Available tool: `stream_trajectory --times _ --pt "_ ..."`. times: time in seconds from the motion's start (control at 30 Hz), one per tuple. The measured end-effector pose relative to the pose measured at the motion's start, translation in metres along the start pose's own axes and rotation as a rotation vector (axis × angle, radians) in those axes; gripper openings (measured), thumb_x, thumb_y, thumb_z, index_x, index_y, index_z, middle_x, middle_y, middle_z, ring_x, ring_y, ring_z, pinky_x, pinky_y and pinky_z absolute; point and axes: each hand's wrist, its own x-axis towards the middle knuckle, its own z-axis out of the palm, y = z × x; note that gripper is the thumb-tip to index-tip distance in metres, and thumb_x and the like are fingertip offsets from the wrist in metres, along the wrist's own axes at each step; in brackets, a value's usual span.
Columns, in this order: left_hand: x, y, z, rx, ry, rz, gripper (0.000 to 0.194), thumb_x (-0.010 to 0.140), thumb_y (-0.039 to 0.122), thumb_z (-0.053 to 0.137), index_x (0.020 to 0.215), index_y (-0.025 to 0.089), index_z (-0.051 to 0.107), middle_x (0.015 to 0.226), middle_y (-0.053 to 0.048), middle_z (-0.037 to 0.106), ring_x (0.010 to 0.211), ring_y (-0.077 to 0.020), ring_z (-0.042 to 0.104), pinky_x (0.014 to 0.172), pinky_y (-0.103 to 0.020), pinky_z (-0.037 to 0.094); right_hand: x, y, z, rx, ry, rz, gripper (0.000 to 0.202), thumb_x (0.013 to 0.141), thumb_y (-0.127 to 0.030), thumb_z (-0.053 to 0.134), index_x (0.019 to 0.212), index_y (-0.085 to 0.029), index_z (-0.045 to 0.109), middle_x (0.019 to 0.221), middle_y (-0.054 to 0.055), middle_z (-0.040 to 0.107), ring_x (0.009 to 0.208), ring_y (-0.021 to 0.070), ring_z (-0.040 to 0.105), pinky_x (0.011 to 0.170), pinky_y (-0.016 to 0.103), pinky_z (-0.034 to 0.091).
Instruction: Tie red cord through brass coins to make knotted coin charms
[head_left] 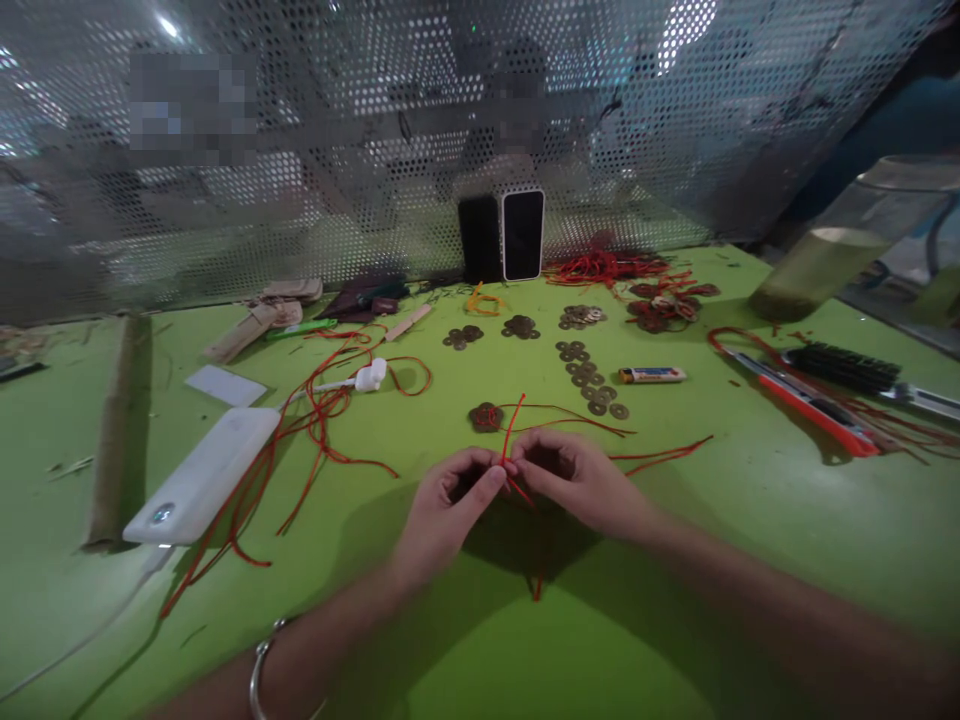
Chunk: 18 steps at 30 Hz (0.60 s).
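Bracelet [257,680] nearest, on left forearm [345,625]. Left hand [446,510] and right hand [592,485]: fingers [487,488] pinching red cord [511,425], looks mid-tie. Coin rosette [480,419] already corded; coin row [590,378] shows none.

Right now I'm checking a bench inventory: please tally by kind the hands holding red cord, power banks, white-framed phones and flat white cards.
Bare left hand and bare right hand, pinching thin red cord: 2
White rounded power bank: 1
White-framed upright phone with dark screen: 1
Flat white rectangular card: 1
Total: 5
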Motion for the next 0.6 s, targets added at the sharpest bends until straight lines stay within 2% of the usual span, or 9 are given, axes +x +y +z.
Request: stream_trajectory --times 0.1,0.2,0.27,0.3,0.4,0.6 --pt "0.003 0.004 -0.004 0.182 0.034 0.118 0.022 0.085 0.033 0.056 0.103 0.020 0.058 0.088 -0.003 0.065 0.080 -0.0153 0.060 0.072 -0.025 0.048 -0.002 -0.004 -0.001 -0.025 -0.016 -0.035 0.010 0.085 -0.025 0.053 0.080 -0.016 0.053 0.068 -0.002 0.051 0.061 0.0087 0.047 0.056 0.020 0.039" --pt "0.005 0.009 -0.011 0.653 0.114 0.494 0.040 0.086 0.025 0.055 0.125 0.025 0.048 0.117 -0.007 0.059 0.108 -0.0207 0.052 0.093 -0.036 0.041 -0.002 -0.003 -0.003 -0.076 -0.012 -0.048 0.008 0.084 -0.024 0.053 0.081 -0.017 0.053 0.068 -0.002 0.052 0.062 0.0097 0.048 0.057 0.021 0.041" --pt "0.005 0.010 -0.015 1.026 0.181 0.768 0.048 0.083 0.025 0.059 0.129 0.029 0.047 0.132 -0.006 0.049 0.121 -0.0253 0.040 0.104 -0.042 0.029 -0.001 0.000 -0.003 -0.085 -0.008 -0.024 0.009 0.083 -0.025 0.054 0.081 -0.017 0.054 0.073 0.000 0.055 0.066 0.0113 0.052 0.062 0.023 0.043" --pt "0.005 0.010 -0.016 1.182 0.209 0.858 0.051 0.082 0.027 0.061 0.130 0.032 0.047 0.135 -0.005 0.045 0.124 -0.0271 0.035 0.106 -0.045 0.024 -0.001 0.002 -0.003 -0.072 -0.013 -0.003 0.010 0.083 -0.027 0.054 0.082 -0.017 0.054 0.075 0.001 0.057 0.069 0.0122 0.054 0.064 0.024 0.045" --pt "0.002 0.009 -0.016 1.446 0.270 0.948 0.052 0.081 0.034 0.063 0.130 0.037 0.047 0.137 -0.004 0.042 0.126 -0.0287 0.030 0.108 -0.048 0.018 0.000 0.008 -0.003 -0.023 -0.042 0.052 0.014 0.084 -0.032 0.054 0.084 -0.018 0.055 0.079 0.001 0.059 0.075 0.0142 0.057 0.070 0.027 0.047" --pt "-0.002 0.011 -0.016 1.524 0.294 0.992 0.055 0.079 0.038 0.065 0.130 0.042 0.045 0.135 0.000 0.044 0.127 -0.0275 0.027 0.108 -0.047 0.017 0.000 0.011 -0.006 0.009 -0.035 0.023 0.016 0.085 -0.034 0.054 0.084 -0.018 0.057 0.076 0.001 0.058 0.072 0.0132 0.056 0.067 0.026 0.048"
